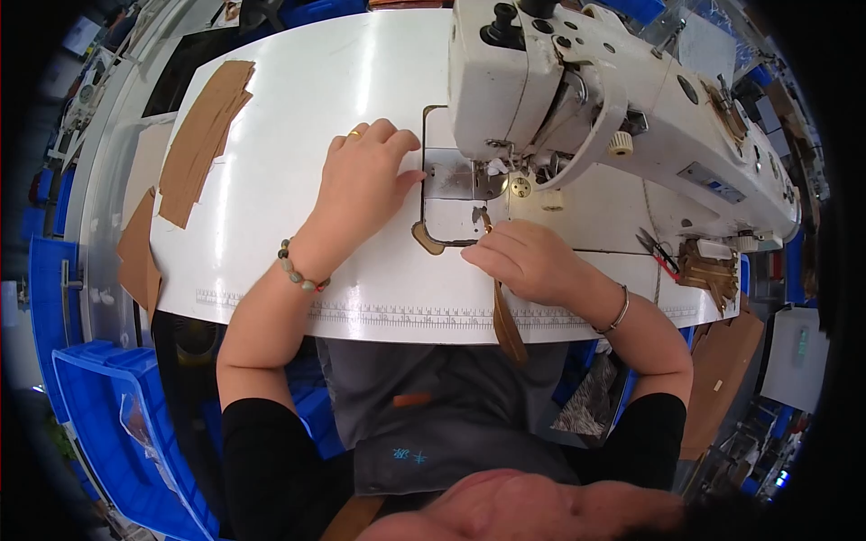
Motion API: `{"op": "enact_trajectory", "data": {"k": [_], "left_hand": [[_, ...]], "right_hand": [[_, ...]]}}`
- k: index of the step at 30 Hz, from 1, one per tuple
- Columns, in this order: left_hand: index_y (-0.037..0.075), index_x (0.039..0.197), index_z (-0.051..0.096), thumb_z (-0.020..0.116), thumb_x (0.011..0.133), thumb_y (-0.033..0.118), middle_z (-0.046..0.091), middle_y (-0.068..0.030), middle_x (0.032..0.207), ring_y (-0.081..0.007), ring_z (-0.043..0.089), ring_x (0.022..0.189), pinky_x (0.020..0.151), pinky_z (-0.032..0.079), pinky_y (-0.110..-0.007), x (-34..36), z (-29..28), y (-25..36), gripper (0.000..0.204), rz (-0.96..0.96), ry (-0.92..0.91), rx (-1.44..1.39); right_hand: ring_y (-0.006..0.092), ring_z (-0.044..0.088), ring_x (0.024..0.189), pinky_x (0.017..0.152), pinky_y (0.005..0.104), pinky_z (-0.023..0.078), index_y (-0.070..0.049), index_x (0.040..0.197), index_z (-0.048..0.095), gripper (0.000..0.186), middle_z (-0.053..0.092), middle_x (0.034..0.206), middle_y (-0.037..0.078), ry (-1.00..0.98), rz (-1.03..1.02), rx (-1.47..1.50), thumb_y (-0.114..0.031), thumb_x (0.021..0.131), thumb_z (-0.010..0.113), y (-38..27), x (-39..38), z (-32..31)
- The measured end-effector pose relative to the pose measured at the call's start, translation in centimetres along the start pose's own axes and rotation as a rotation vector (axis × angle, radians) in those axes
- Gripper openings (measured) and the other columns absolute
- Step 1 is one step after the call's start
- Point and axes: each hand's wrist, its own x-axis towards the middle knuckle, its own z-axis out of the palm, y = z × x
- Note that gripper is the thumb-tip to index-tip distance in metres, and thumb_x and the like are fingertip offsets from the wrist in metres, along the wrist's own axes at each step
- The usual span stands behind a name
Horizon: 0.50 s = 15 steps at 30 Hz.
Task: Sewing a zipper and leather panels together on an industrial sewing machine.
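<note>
My right hand is closed in a pinch on a narrow brown strip, which looks like leather. One end of the strip pokes out above my fingers near the needle plate; its tail hangs over the table's front edge. My left hand rests at the left side of the sewing machine's bed, fingers bent and thumb apart, with nothing seen in it. Its fingertips are close to the metal needle plate. The white sewing machine stands over the plate, its needle area to the right of my left hand.
Stacked brown strips lie at the table's far left, beside another brown piece. Red-handled snips and a bundle of brown pieces sit at the right. A printed ruler runs along the front edge. A blue bin stands lower left.
</note>
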Motion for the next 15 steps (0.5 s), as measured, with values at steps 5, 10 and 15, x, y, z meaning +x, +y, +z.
{"op": "enact_trajectory", "data": {"k": [5,10,15], "left_hand": [[0.016,0.128,0.069,0.069,0.087,0.009,0.066,-0.0070,0.109,-0.0258,0.062,0.110,0.095,0.048,-0.046,-1.3,2.4,3.2,0.042,0.167,0.029,0.137],[0.015,0.126,0.072,0.060,0.091,0.013,0.057,-0.0158,0.143,-0.0334,0.052,0.134,0.109,0.042,-0.056,0.5,4.3,2.1,0.038,0.206,0.016,0.284],[0.017,0.123,0.074,0.058,0.093,0.012,0.054,-0.0169,0.149,-0.0371,0.049,0.141,0.111,0.041,-0.057,1.1,4.8,1.0,0.034,0.205,-0.035,0.237]], "right_hand": [[0.0235,0.064,0.087,0.075,0.0359,0.053,-0.004,0.117,0.066,0.038,0.066,0.093,0.006,-0.028,-0.013,-0.023,-0.006,0.079,0.070,0.0,0.2,-0.2],[0.0221,0.065,0.092,0.078,0.0341,0.053,-0.006,0.121,0.067,0.041,0.067,0.096,0.005,-0.091,0.002,-0.074,-0.007,0.081,0.069,-0.6,0.6,-0.5],[0.0237,0.068,0.093,0.079,0.0343,0.056,-0.005,0.122,0.066,0.042,0.069,0.100,0.008,0.006,-0.024,-0.102,-0.006,0.080,0.071,-1.0,0.6,0.1]]}}
